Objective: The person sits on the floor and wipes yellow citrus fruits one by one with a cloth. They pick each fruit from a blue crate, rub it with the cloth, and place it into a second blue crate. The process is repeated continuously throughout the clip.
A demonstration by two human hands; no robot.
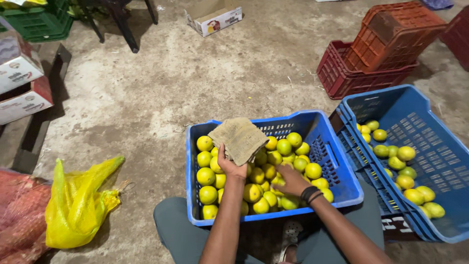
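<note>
Hands: left [230, 165] grips 1 cloth [239, 139], right [291, 182] on fruit [273, 176]

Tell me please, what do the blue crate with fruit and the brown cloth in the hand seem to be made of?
The blue slotted crate looks like moulded plastic: even colour, smooth rim, regular moulded slots. The brown cloth held by the left hand looks like coarse woven fabric, perhaps jute: matte, visible weave.

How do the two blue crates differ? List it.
The near crate sits level and is heaped with yellow-green fruit; the right crate is tilted and holds only a thin scatter. The left hand holds a cloth over the near crate and the right hand reaches into it; none touches the right crate. Both are blue slotted plastic.
</note>
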